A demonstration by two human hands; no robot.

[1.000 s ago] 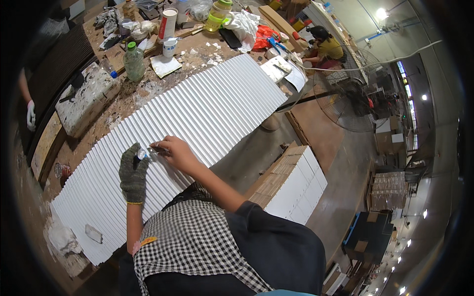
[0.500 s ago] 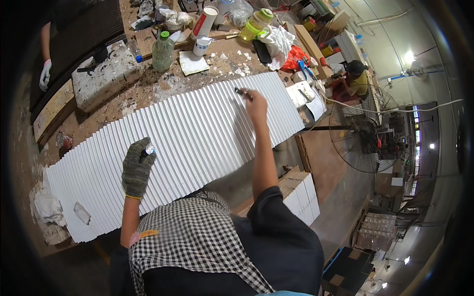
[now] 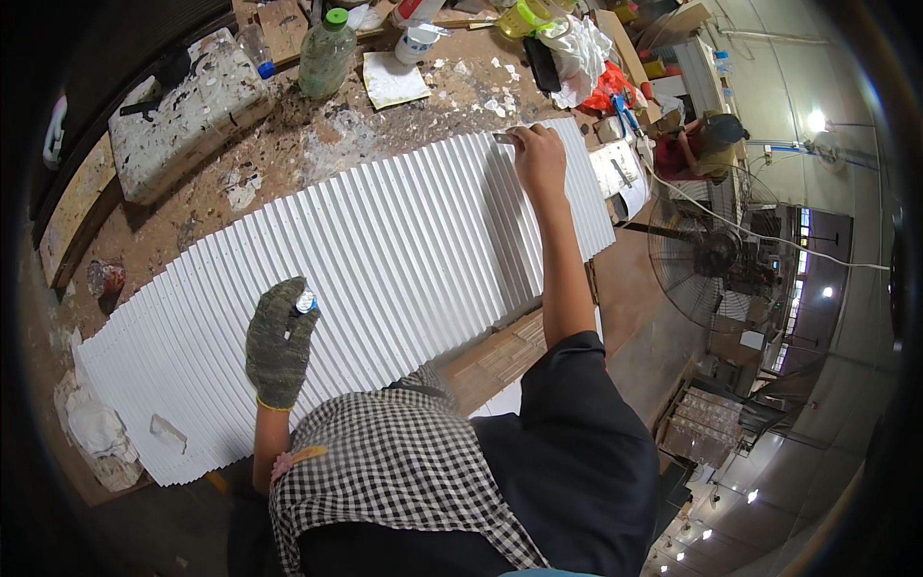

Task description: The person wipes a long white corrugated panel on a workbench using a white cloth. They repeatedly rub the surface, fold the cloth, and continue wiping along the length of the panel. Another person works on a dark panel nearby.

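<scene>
White ribbed strips [image 3: 385,250] lie side by side in a long row across the table in front of me. My left hand [image 3: 279,346], in a dark green knit glove, is closed around a small silver and blue object [image 3: 306,302], low over the near side of the strips. Its kind is hard to make out, as the fingers hide most of it. Bare and pinched, my right hand [image 3: 540,163] holds a small flat metal blade [image 3: 503,138] at the far edge of the strips, toward their right end.
Beyond the strips stand a green-capped bottle [image 3: 327,58], a white cup [image 3: 416,44] and a paint-stained block [image 3: 187,115]. A phone [image 3: 542,63] lies by white cloth. A crumpled white rag [image 3: 94,423] sits at the left end. To the right are a fan [image 3: 711,252] and another person [image 3: 700,149].
My right hand has moved away from me to the far edge of the strips, and the blade shows more clearly. My left hand keeps its hold on the small object. The view has shifted.
</scene>
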